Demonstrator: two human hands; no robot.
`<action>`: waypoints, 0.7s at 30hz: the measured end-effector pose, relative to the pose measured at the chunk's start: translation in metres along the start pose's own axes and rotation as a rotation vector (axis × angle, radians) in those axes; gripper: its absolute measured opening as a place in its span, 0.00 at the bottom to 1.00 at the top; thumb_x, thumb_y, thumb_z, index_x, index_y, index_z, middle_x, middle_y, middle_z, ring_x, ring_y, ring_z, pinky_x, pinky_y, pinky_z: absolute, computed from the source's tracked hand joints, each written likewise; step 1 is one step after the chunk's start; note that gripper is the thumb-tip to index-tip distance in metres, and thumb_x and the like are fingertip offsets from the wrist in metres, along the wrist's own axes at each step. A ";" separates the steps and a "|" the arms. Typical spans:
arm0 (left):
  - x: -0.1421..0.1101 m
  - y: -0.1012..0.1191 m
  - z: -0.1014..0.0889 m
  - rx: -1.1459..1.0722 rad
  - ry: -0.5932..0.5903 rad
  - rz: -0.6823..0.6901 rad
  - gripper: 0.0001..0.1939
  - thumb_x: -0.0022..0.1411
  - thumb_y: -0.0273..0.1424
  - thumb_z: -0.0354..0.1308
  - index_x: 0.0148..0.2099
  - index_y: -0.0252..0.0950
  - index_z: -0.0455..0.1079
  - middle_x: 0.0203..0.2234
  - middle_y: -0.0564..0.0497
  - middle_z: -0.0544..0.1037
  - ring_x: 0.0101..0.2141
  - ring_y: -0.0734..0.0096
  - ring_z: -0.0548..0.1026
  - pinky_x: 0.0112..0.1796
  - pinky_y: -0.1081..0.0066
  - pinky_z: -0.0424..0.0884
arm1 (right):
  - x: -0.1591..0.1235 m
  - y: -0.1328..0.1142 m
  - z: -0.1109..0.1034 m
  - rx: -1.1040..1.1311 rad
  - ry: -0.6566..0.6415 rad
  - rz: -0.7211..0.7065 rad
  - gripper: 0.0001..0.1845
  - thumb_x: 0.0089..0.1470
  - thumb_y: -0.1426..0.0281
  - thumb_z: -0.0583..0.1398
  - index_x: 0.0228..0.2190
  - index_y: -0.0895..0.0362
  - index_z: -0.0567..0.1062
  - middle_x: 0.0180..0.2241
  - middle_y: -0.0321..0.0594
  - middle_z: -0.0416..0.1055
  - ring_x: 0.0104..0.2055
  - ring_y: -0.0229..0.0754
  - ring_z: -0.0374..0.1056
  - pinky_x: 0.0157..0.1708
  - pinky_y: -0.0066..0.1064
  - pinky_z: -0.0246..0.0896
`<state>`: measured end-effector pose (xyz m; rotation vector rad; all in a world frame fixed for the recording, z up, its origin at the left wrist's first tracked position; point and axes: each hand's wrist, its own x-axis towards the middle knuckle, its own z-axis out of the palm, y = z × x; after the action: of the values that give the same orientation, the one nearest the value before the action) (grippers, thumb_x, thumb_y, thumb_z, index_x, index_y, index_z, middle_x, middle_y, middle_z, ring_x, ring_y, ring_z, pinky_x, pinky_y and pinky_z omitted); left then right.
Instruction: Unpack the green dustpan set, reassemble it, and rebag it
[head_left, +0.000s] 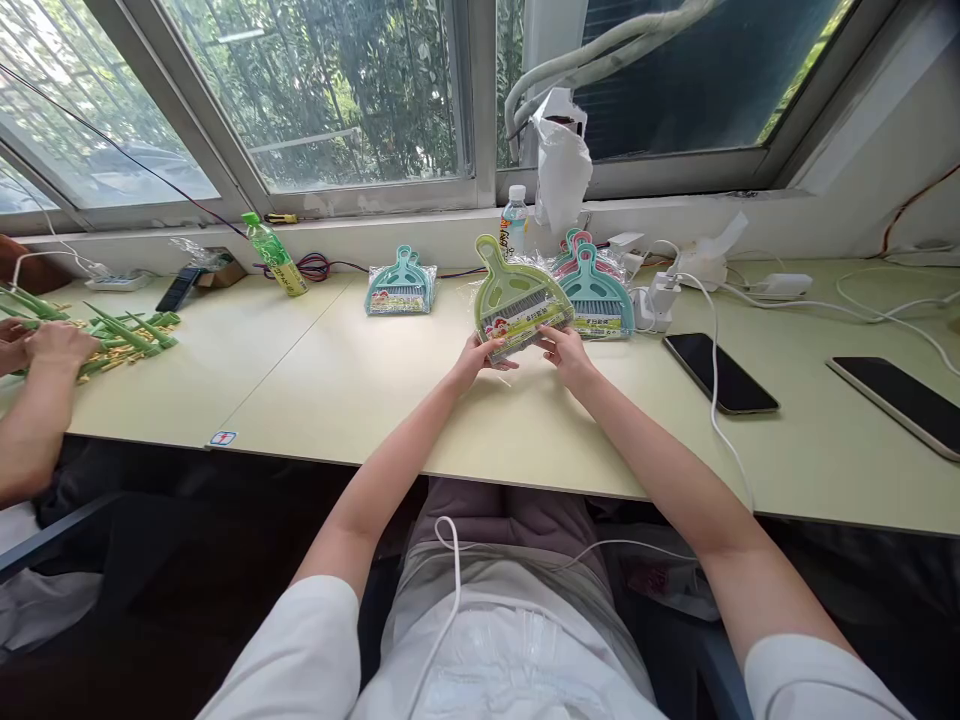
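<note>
Between my two hands is a green dustpan and brush set [517, 295] in a clear wrapper, tilted up above the table with its handle pointing away from me. My left hand [484, 357] grips its lower left corner, thumb on the front. At the lower right edge, my right hand [564, 350] has its fingers closed on the wrapper. Just behind it on the right, a teal dustpan set [596, 295] leans with pink ones partly hidden behind. Another teal dustpan set [400, 285] stands farther left, also wrapped.
Two phones [720, 372] [900, 400] and white cables [716, 340] lie on the right. A water bottle [514, 218] stands by the window, a green drink bottle [274, 255] at left. At far left another person's hands [56, 345] handle green stalks [135, 338].
</note>
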<state>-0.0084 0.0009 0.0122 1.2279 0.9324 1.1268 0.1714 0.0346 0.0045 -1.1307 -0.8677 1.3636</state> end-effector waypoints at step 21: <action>0.013 0.012 -0.066 -0.366 0.280 -0.190 0.10 0.52 0.23 0.57 0.40 0.29 0.70 0.28 0.48 0.79 0.25 0.75 0.77 0.22 0.80 0.72 | 0.006 -0.008 -0.018 -1.090 -0.265 -1.160 0.33 0.61 0.74 0.55 0.66 0.48 0.58 0.67 0.41 0.57 0.70 0.50 0.52 0.67 0.49 0.50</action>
<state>-0.0715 0.0277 0.0155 0.6822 0.9751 1.2689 0.1917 0.0390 0.0059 -0.8614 -2.1423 -0.0254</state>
